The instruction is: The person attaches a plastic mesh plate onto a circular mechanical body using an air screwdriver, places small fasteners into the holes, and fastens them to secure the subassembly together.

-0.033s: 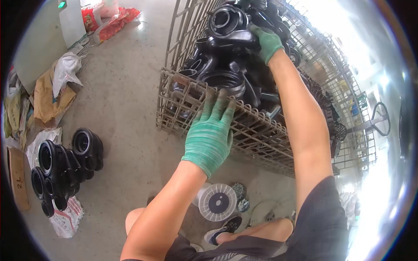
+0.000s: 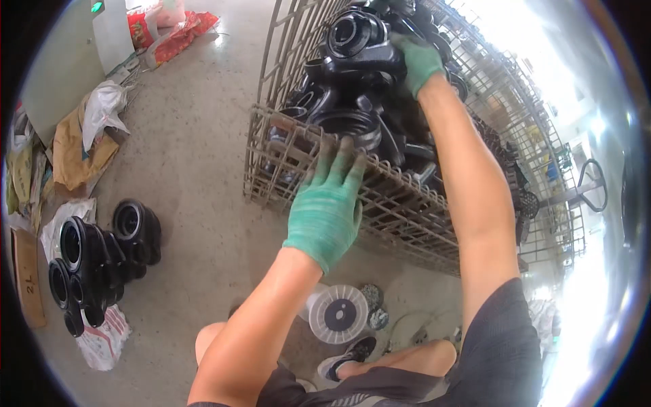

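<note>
Both hands wear green knit gloves with darkened fingertips. My left hand (image 2: pixel 323 210) rests on the front rim of a rusty wire-mesh basket (image 2: pixel 407 191), its fingers stretched over the top wire. Inside, glossy black moulded parts with round ringed openings are heaped up. Deeper in the heap, my right hand (image 2: pixel 420 62) reaches beside a black part with a ringed end (image 2: pixel 350 34). Blur and neighbouring parts obscure its fingers, so I cannot tell whether they grip it. Below my left hand, a black part with a wide threaded-looking opening (image 2: pixel 346 125) sits just behind the rim.
On the floor at left stands a group of similar black parts (image 2: pixel 95 261), near a white sack (image 2: pixel 105 342) and crumpled brown paper (image 2: pixel 78 152). A white spool (image 2: pixel 338 315) and small containers of metal pieces (image 2: pixel 371 297) are near my feet. More wire baskets (image 2: pixel 536 136) stand at right.
My right hand shifts slightly and its fingers blur. The ringed black part beside it moves a little to the right. My left hand stays on the rim.
</note>
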The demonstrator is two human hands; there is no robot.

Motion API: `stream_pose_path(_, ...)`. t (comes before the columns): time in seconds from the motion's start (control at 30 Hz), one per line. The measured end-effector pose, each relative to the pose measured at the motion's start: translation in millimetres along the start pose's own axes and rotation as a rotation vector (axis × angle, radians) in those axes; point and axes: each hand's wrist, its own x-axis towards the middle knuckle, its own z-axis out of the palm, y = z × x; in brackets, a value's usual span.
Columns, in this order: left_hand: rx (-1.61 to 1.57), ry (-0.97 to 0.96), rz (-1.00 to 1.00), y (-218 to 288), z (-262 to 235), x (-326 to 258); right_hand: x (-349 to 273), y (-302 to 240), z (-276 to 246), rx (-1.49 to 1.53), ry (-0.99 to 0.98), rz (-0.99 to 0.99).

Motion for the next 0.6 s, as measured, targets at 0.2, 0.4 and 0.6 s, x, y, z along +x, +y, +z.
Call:
stream_pose_path(0.2,-0.047,0.111,0.013,4.5,7.4,1.5,-80.0,-120.4,-25.1,-0.586,0.063,-0.158)
stream_pose_path(0.4,-1.432,-0.018,-0.344,42.6,-7.2,-21.5,-251.6,-160.1,-127.9,-0.326,0.035,-0.183)
stream_pose_path(0.6,-1.474,-0.44,-0.604,87.8,3.8,-92.1,-466.4,-13.6,-157.3,-0.548,0.257,-0.073)
